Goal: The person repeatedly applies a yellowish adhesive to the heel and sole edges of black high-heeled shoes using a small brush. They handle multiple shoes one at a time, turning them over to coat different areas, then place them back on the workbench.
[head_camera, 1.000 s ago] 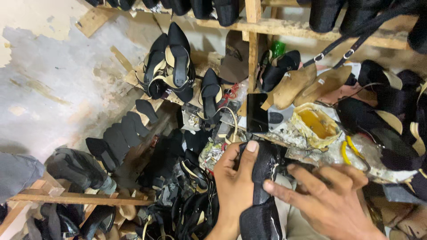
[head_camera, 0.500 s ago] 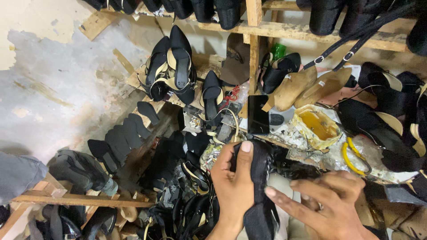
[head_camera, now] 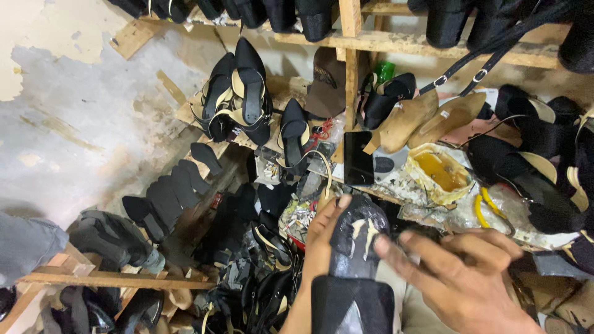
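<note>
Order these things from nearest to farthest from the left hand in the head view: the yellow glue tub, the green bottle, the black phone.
From the left hand:
1. Black phone, just above it.
2. Yellow glue tub, to the upper right.
3. Green bottle, high up beside the wooden post.

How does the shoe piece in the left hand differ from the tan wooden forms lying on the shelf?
The shoe piece is black, smeared with pale streaks, and held upright in the left hand; the wooden forms are bare tan and lie untouched on the shelf. The shoe piece is close to the camera beside the right hand; the wooden forms sit farther back, side by side. Both are foot-shaped.
</note>
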